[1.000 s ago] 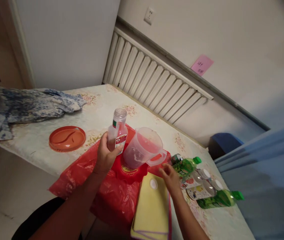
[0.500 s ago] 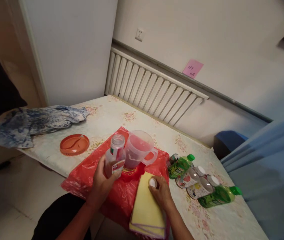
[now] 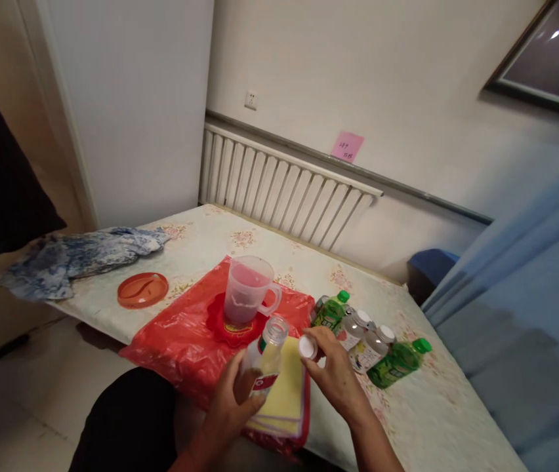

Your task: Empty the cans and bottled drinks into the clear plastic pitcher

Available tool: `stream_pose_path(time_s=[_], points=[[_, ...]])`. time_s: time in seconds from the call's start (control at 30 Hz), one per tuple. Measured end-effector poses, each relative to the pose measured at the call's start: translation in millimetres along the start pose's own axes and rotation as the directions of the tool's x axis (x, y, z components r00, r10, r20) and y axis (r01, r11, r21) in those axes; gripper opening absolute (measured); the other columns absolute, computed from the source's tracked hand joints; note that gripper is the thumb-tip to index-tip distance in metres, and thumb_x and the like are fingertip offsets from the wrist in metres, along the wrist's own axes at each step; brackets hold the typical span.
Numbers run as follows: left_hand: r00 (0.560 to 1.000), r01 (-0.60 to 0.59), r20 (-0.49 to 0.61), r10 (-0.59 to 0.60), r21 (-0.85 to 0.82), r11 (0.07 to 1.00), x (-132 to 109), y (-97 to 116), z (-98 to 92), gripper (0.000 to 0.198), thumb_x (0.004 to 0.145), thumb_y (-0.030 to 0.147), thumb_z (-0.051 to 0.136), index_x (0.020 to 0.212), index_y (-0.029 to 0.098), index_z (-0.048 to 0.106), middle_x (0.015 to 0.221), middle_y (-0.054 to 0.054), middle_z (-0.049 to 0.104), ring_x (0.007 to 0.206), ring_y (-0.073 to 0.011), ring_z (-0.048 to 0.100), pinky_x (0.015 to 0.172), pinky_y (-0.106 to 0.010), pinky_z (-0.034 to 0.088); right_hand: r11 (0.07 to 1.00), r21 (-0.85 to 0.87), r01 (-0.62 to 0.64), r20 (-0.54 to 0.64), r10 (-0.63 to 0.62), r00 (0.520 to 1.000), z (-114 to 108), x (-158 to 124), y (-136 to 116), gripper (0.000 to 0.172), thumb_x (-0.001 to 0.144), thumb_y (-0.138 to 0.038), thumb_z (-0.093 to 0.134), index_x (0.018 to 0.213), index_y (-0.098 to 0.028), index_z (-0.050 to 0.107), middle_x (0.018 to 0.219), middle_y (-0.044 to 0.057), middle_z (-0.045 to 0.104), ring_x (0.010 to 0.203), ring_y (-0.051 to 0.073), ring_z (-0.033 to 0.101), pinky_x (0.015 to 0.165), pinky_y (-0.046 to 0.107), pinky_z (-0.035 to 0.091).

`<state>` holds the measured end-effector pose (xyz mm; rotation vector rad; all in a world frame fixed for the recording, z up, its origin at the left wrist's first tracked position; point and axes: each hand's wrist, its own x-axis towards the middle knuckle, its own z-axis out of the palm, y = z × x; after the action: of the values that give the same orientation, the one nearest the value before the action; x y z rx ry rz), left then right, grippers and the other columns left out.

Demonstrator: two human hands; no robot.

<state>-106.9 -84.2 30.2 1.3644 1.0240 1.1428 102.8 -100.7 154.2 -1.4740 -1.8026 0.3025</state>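
My left hand (image 3: 233, 400) is wrapped round a clear bottle (image 3: 266, 360) with a red label and an uncapped mouth, tilted slightly right. Just right of its neck, my right hand (image 3: 331, 370) pinches a white cap (image 3: 308, 347), its hollow side showing. Beneath the hands lie yellow cloths (image 3: 287, 393), partly on a red plastic bag (image 3: 181, 337). A translucent jug (image 3: 247, 292) stands on a red scalloped dish (image 3: 220, 321) behind the bottle.
Several bottles, including a green one (image 3: 397, 362), lie on the right of the table (image 3: 201, 229). An orange-red lid (image 3: 142, 290) and a blue patterned cloth (image 3: 97, 255) are at the left. Behind is a radiator (image 3: 279, 190).
The camera view has shifted. My left hand has carried the bottle rightward, from beside the jug to in front of it, closer to the cap in my right hand. The cap has turned.
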Motion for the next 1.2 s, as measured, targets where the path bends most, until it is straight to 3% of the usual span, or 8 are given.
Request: stream_pose_path(time_s=[0.17, 0.37, 0.57, 0.77, 0.9, 1.0, 1.2], points=[[0.996, -0.059, 0.07, 0.058, 0.002, 0.998, -9, -8, 16.7, 0.083, 0.064, 0.045, 0.077, 0.137, 0.021, 0.045, 0.141, -0.013, 0.053, 0.134, -0.0367, 0.046, 0.112, -0.05, 0.037, 0.994, -0.066, 0.092, 0.052, -0.088, 0.995, -40, -9, -24, 0.041, 0.079, -0.009, 0.056, 0.116, -0.025, 0.061, 0.117, 0.008, 0.063, 0.109, 0.025, 0.058, 0.096, 0.04, 0.045], [0.989, -0.097, 0.119, 0.091, 0.041, 0.994, -15, -9, 26.5, 0.08, 0.063, 0.042, 0.077, 0.136, 0.024, 0.049, 0.138, -0.011, 0.056, 0.131, -0.0377, 0.048, 0.11, -0.049, 0.04, 0.996, -0.063, 0.06, 0.053, -0.057, 0.997, -61, -18, -23, 0.04, 0.077, -0.012, 0.062, 0.115, -0.024, 0.062, 0.116, 0.006, 0.066, 0.106, 0.024, 0.06, 0.094, 0.04, 0.045], [0.986, -0.102, 0.14, 0.09, 0.084, 0.991, -15, -4, 30.3, 0.08, 0.062, 0.038, 0.076, 0.136, 0.021, 0.049, 0.139, -0.013, 0.055, 0.131, -0.0367, 0.049, 0.11, -0.049, 0.04, 0.992, 0.1, -0.08, 0.055, 0.075, 0.996, -70, -20, -18, 0.037, 0.073, -0.011, 0.064, 0.108, -0.024, 0.064, 0.108, 0.003, 0.069, 0.095, 0.021, 0.063, 0.086, 0.035, 0.049], [0.979, -0.161, 0.149, 0.136, 0.168, 0.973, -13, -2, 35.6, 0.072, 0.063, 0.034, 0.073, 0.131, 0.02, 0.054, 0.136, -0.013, 0.057, 0.128, -0.0357, 0.051, 0.109, -0.051, 0.04, 0.963, 0.232, -0.136, 0.077, 0.121, 0.99, -75, -18, -12, 0.038, 0.072, -0.013, 0.068, 0.109, -0.021, 0.061, 0.11, 0.004, 0.067, 0.098, 0.02, 0.062, 0.09, 0.034, 0.048], [0.977, -0.182, 0.142, 0.158, 0.176, 0.967, -14, -4, 38.3, 0.074, 0.062, 0.032, 0.075, 0.131, 0.02, 0.054, 0.135, -0.014, 0.057, 0.127, -0.0366, 0.051, 0.109, -0.052, 0.039, 0.983, 0.167, -0.072, 0.152, 0.047, 0.987, -79, -18, -13, 0.029, 0.078, -0.018, 0.069, 0.107, -0.02, 0.064, 0.102, 0.003, 0.068, 0.089, 0.019, 0.062, 0.083, 0.033, 0.049], [0.965, -0.207, 0.197, 0.171, 0.18, 0.962, -14, -3, 38.4, 0.073, 0.064, 0.029, 0.074, 0.132, 0.021, 0.052, 0.135, -0.014, 0.056, 0.127, -0.0355, 0.051, 0.108, -0.052, 0.039, 0.993, 0.119, 0.001, 0.206, -0.026, 0.978, -81, -18, -14, 0.025, 0.083, -0.02, 0.068, 0.108, -0.022, 0.066, 0.103, 0.003, 0.069, 0.09, 0.019, 0.062, 0.083, 0.032, 0.048], [0.942, -0.253, 0.267, 0.203, 0.167, 0.953, -12, 1, 36.4, 0.074, 0.067, 0.026, 0.073, 0.136, 0.021, 0.047, 0.134, -0.012, 0.056, 0.124, -0.032, 0.053, 0.106, -0.047, 0.041, 0.998, 0.063, 0.014, 0.254, -0.029, 0.967, -77, -15, -10, 0.029, 0.085, -0.019, 0.067, 0.114, -0.023, 0.066, 0.111, 0.005, 0.069, 0.096, 0.021, 0.062, 0.088, 0.034, 0.047]])
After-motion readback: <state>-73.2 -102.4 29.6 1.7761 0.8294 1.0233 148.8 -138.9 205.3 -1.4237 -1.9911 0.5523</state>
